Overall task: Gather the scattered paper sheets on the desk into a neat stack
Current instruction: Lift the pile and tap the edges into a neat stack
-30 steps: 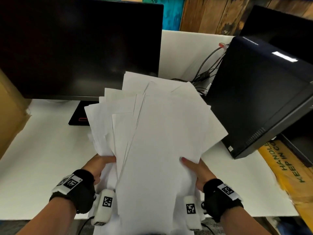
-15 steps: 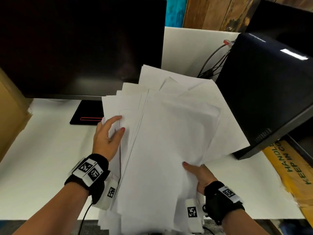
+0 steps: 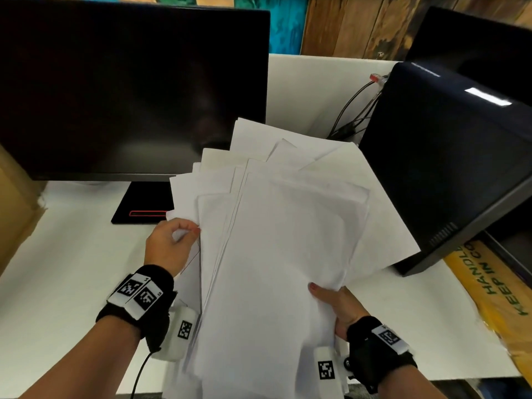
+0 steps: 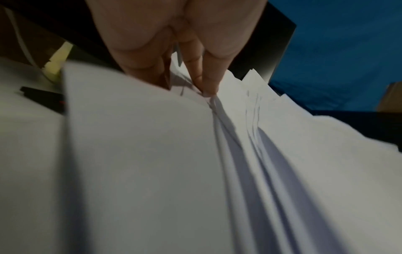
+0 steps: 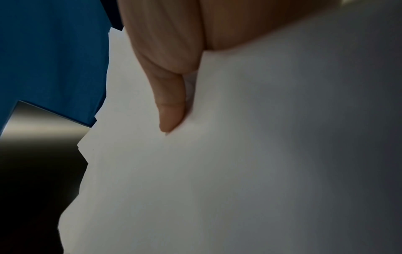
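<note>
A fanned, uneven bundle of white paper sheets [image 3: 276, 240] is held up above the white desk [image 3: 57, 269], its far corners splayed out at different angles. My left hand [image 3: 169, 246] pinches the left edge of some sheets between thumb and fingers; the left wrist view shows the fingertips [image 4: 208, 86] closed on the paper sheets [image 4: 152, 154]. My right hand [image 3: 336, 306] grips the bundle's right side, thumb on top and fingers hidden beneath. In the right wrist view the thumb [image 5: 172, 110] presses on the top of the paper sheets [image 5: 239, 171].
A large dark monitor [image 3: 129, 87] stands at the back left on a black base [image 3: 144, 203]. A black computer case [image 3: 449, 168] lies at the right with cables [image 3: 354, 110] behind it. Cardboard [image 3: 14, 203] borders the desk's left; a yellow printed wrapper [image 3: 495, 289] lies at the right.
My left hand moved from the bundle's lower left edge up along its side and closed from a flat touch into a pinch on the left sheets. The right hand kept its hold.
</note>
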`<action>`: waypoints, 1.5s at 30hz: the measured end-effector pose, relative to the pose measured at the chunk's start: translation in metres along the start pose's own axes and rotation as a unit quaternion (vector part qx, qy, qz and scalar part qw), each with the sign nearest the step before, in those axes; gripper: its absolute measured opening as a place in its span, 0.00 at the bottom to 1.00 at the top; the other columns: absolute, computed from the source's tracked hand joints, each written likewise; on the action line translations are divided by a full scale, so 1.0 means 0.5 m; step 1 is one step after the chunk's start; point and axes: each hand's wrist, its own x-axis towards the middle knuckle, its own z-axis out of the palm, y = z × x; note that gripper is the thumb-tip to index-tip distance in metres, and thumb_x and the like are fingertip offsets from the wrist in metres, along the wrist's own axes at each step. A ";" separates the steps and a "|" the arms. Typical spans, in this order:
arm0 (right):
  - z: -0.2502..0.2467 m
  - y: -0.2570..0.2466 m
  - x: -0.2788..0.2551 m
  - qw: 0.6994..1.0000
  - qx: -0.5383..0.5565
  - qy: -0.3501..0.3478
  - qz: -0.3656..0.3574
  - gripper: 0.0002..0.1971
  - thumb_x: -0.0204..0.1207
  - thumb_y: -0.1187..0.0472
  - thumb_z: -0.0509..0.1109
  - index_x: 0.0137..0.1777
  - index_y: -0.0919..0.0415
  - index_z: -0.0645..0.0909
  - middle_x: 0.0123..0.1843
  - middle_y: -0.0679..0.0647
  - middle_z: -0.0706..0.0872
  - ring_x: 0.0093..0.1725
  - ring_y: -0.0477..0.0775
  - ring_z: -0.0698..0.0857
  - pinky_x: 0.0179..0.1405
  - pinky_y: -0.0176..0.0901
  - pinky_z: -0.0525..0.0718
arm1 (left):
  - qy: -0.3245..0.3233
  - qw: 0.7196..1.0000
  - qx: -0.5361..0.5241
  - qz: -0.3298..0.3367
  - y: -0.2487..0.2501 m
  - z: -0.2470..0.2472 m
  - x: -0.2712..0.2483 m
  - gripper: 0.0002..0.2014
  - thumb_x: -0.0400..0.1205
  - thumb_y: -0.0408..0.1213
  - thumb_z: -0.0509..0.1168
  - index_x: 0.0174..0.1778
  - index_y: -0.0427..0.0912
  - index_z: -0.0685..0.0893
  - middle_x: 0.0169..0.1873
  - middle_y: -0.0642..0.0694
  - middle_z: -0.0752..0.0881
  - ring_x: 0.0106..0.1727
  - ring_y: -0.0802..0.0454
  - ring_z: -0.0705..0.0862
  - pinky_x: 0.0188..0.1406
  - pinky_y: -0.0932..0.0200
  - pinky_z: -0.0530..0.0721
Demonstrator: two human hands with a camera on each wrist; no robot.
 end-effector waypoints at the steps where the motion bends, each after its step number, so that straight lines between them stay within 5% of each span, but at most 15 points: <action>1: -0.001 0.002 0.001 1.000 0.005 -0.001 -0.002 0.48 0.21 0.53 0.89 0.51 0.65 0.85 0.41 0.61 0.92 0.38 0.59 0.91 0.37 0.50 0.90 | -0.006 0.999 -0.028 -0.017 -0.004 -0.004 0.000 0.02 0.76 0.30 0.69 0.38 0.41 0.85 0.50 0.40 0.84 0.49 0.49 0.79 0.49 0.63 0.74; 6: -0.008 0.004 0.001 0.999 0.035 0.004 -0.009 0.44 0.32 0.57 0.90 0.56 0.63 0.83 0.45 0.61 0.92 0.42 0.60 0.91 0.42 0.51 0.90 | -0.040 0.980 -0.151 -0.119 -0.031 -0.021 -0.018 0.15 0.74 0.24 0.66 0.23 0.42 0.81 0.42 0.43 0.86 0.45 0.42 0.81 0.54 0.47 0.79; 9: -0.012 -0.004 -0.004 0.998 0.047 0.028 -0.013 0.21 0.64 0.68 0.78 0.58 0.65 0.82 0.43 0.60 0.92 0.41 0.60 0.91 0.41 0.51 0.90 | -0.099 0.978 -0.121 -0.138 -0.055 -0.034 -0.043 0.09 0.67 0.30 0.71 0.23 0.36 0.79 0.53 0.43 0.85 0.47 0.47 0.82 0.59 0.46 0.78; 11: -0.015 -0.010 -0.007 0.998 0.047 0.035 -0.012 0.15 0.70 0.72 0.72 0.57 0.65 0.82 0.40 0.59 0.93 0.38 0.59 0.91 0.36 0.50 0.90 | -0.191 0.964 -0.099 -0.158 -0.056 -0.046 -0.063 0.10 0.54 0.41 0.72 0.23 0.39 0.80 0.40 0.48 0.86 0.41 0.51 0.81 0.53 0.53 0.77; 13: -0.011 -0.015 -0.009 0.998 0.043 0.038 -0.013 0.17 0.67 0.71 0.74 0.57 0.65 0.82 0.40 0.59 0.93 0.37 0.58 0.91 0.34 0.49 0.90 | -0.244 0.950 -0.108 -0.159 -0.046 -0.052 -0.074 0.11 0.49 0.48 0.70 0.21 0.48 0.80 0.29 0.55 0.83 0.37 0.54 0.79 0.46 0.59 0.76; 17: 0.006 -0.033 -0.011 0.998 0.034 0.039 -0.020 0.17 0.69 0.71 0.71 0.58 0.66 0.81 0.39 0.58 0.93 0.37 0.57 0.91 0.35 0.48 0.90 | -0.169 0.946 -0.218 -0.171 -0.033 -0.049 -0.042 0.30 0.51 0.55 0.73 0.50 0.56 0.76 0.45 0.47 0.86 0.47 0.48 0.83 0.49 0.51 0.79; 20: 0.025 -0.058 -0.012 0.998 0.032 0.010 -0.049 0.37 0.41 0.58 0.88 0.54 0.62 0.83 0.40 0.58 0.93 0.38 0.57 0.91 0.33 0.47 0.90 | -0.238 0.934 -0.203 -0.173 -0.001 -0.031 -0.022 0.50 0.40 0.59 0.81 0.61 0.53 0.76 0.50 0.49 0.89 0.55 0.48 0.85 0.60 0.47 0.79; 23: 0.046 -0.098 -0.011 0.994 0.023 0.003 -0.104 0.47 0.23 0.49 0.89 0.51 0.59 0.83 0.41 0.55 0.93 0.39 0.55 0.92 0.33 0.43 0.88 | -0.245 0.932 -0.217 -0.156 0.037 -0.021 -0.009 0.39 0.38 0.46 0.86 0.47 0.47 0.85 0.38 0.52 0.93 0.51 0.48 0.87 0.60 0.48 0.81; 26: 0.075 -0.159 -0.019 0.981 -0.023 0.015 -0.190 0.30 0.45 0.54 0.87 0.49 0.56 0.82 0.38 0.48 0.93 0.39 0.50 0.91 0.35 0.37 0.87 | -0.153 0.969 -0.185 -0.061 0.086 -0.012 0.007 0.18 0.62 0.29 0.79 0.43 0.49 0.83 0.34 0.57 0.91 0.49 0.58 0.85 0.59 0.56 0.82; 29: 0.112 -0.222 -0.029 0.958 -0.048 0.025 -0.283 0.13 0.71 0.74 0.70 0.46 0.54 0.82 0.36 0.42 0.92 0.39 0.42 0.90 0.40 0.33 0.87 | -0.066 0.980 -0.184 0.028 0.126 -0.018 0.028 0.13 0.70 0.29 0.75 0.47 0.45 0.84 0.44 0.51 0.88 0.46 0.60 0.87 0.59 0.57 0.80; 31: 0.132 -0.255 -0.035 0.944 -0.064 0.030 -0.321 0.14 0.72 0.74 0.69 0.48 0.53 0.83 0.39 0.41 0.92 0.44 0.43 0.90 0.48 0.36 0.87 | -0.029 0.978 -0.193 0.073 0.150 -0.026 0.032 0.15 0.69 0.32 0.76 0.50 0.41 0.85 0.45 0.54 0.91 0.49 0.61 0.88 0.59 0.62 0.81; 35: 0.147 -0.274 -0.045 0.932 -0.089 0.019 -0.350 0.16 0.72 0.74 0.69 0.50 0.52 0.83 0.43 0.40 0.92 0.49 0.43 0.89 0.50 0.36 0.86 | -0.048 0.975 -0.184 0.114 0.158 -0.042 0.020 0.11 0.71 0.28 0.74 0.33 0.51 0.88 0.30 0.68 0.89 0.37 0.71 0.87 0.47 0.69 0.83; 40: 0.134 -0.228 -0.044 0.945 -0.095 0.038 -0.311 0.16 0.67 0.75 0.74 0.54 0.61 0.84 0.41 0.43 0.93 0.44 0.45 0.90 0.41 0.35 0.85 | -0.132 0.968 -0.205 0.064 0.130 -0.051 -0.005 0.24 0.53 0.41 0.83 0.45 0.50 0.86 0.39 0.65 0.91 0.45 0.69 0.88 0.51 0.71 0.83; 43: 0.133 -0.221 -0.036 0.951 -0.073 0.030 -0.298 0.16 0.66 0.70 0.76 0.52 0.57 0.84 0.42 0.45 0.93 0.48 0.50 0.90 0.39 0.35 0.86 | -0.110 0.969 -0.211 0.073 0.127 -0.023 -0.011 0.16 0.68 0.28 0.76 0.45 0.52 0.83 0.35 0.60 0.91 0.39 0.75 0.86 0.48 0.77 0.82; 45: 0.134 -0.233 -0.038 0.952 -0.057 0.005 -0.302 0.29 0.51 0.54 0.85 0.54 0.57 0.83 0.44 0.48 0.93 0.48 0.53 0.90 0.40 0.37 0.87 | -0.085 0.964 -0.240 0.071 0.124 -0.019 -0.004 0.17 0.72 0.24 0.71 0.45 0.53 0.82 0.36 0.61 0.90 0.38 0.78 0.85 0.41 0.83 0.80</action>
